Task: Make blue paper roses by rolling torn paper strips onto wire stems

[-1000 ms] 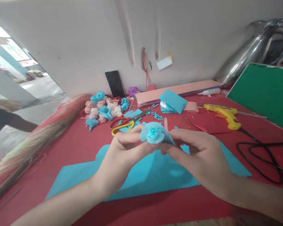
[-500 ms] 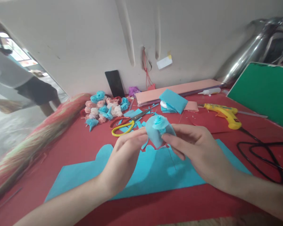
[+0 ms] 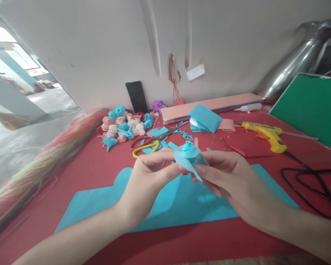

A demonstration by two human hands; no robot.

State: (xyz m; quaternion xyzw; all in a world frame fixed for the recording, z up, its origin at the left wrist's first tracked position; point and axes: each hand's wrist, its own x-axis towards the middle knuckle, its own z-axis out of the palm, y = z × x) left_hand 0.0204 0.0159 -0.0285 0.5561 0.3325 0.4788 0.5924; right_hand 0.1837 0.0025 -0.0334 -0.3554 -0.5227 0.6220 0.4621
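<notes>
Between my two hands is a blue paper flower (image 3: 188,152) with a tightly curled centre and a loose outer petal. My left hand (image 3: 154,176) pinches the petal's left side between thumb and fingers. From the right, my right hand (image 3: 226,175) grips the flower's base and the petal's other side. A thin wire shows below the fingers. Under both hands lies a large blue sheet of paper (image 3: 99,204) with a scalloped cut along its far edge. Scissors (image 3: 151,143) with yellow and red handles rest just beyond my left hand among blue scraps.
A pile of pink, white and blue paper flowers (image 3: 124,127) sits at the back left, near a leaning black phone (image 3: 137,96). Folded blue paper (image 3: 205,117) lies before a long pink pack (image 3: 212,106). At right are a yellow glue gun (image 3: 264,134), its black cord and a green board (image 3: 309,110).
My left thumb has moved right onto the petal, which now wraps around the flower with its tip pointing down. The person at the far left has gone out of view.
</notes>
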